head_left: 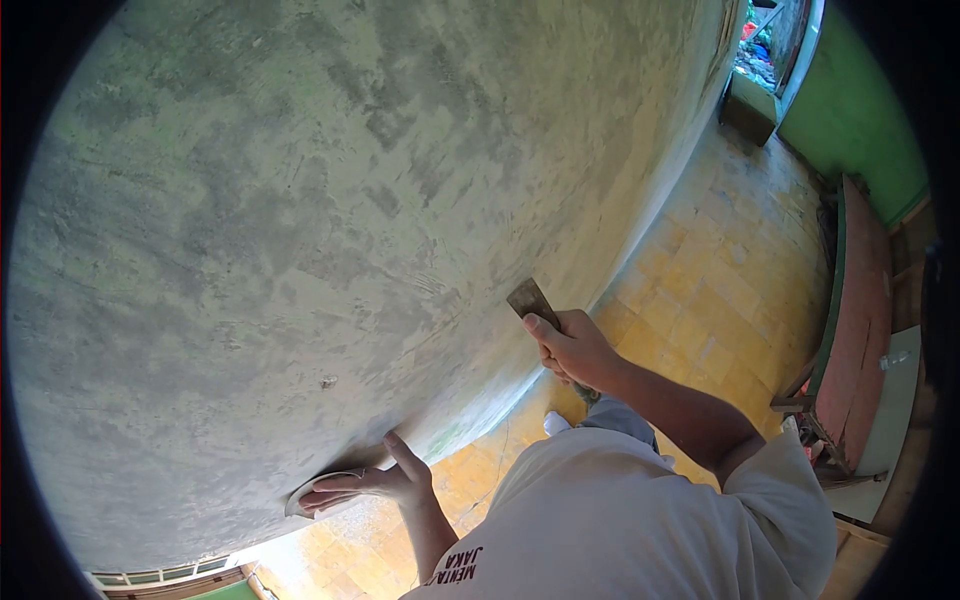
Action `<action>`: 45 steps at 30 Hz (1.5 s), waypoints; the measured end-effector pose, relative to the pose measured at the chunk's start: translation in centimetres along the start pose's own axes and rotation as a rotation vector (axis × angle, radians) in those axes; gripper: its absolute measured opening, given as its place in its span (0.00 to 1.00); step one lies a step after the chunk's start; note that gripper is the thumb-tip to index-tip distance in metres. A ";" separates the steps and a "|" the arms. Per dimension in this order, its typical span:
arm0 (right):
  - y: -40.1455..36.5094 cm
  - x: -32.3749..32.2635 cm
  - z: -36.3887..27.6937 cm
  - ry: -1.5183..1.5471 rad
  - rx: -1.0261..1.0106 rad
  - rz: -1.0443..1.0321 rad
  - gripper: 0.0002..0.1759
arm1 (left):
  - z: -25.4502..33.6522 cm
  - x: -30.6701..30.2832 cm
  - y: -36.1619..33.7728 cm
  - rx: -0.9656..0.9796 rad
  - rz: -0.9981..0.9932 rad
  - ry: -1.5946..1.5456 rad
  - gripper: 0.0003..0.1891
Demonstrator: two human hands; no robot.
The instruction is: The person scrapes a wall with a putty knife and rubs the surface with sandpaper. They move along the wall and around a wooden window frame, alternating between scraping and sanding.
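Observation:
My left hand (390, 482) lies against the plastered wall (300, 240), low on the left, with its thumb spread upward. Under its fingers is a thin, pale sheet of sandpaper (300, 497) with a curved edge, pressed to the wall and partly covered by the hand. My right hand (578, 350) is closed around a scraper (530, 298). The scraper's flat, dark, worn blade points up toward the wall, and the end of its handle shows below the fist. The wall is grey with patchy, greenish-white smears and scratches.
Yellow floor tiles (715, 300) run along the wall's foot, dusty in places. A reddish wooden bench or table (855, 320) stands at the right, with a small clear bottle (895, 359) near it. A green wall (860, 110) and a doorway (765, 45) are at the far right.

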State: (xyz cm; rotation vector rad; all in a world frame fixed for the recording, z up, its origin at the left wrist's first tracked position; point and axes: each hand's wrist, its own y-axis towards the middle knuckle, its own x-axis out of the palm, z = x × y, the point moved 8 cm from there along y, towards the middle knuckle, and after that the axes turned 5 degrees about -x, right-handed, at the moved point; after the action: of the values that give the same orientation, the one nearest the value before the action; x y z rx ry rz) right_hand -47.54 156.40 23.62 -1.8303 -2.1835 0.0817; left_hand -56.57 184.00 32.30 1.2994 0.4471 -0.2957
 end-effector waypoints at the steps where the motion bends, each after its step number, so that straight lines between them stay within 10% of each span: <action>1: -0.2 0.0 0.2 -0.002 -0.001 -0.001 0.30 | 0.0 0.0 0.0 0.005 0.001 0.004 0.53; 45: -0.4 1.0 1.3 -0.102 0.007 -0.095 0.28 | -0.1 0.0 -0.3 -0.026 0.006 -0.019 0.53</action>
State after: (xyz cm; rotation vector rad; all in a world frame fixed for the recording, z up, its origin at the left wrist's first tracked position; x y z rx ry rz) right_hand -48.39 157.50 22.66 -1.7514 -2.3331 0.1659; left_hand -56.67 184.04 32.02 1.2714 0.4297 -0.2955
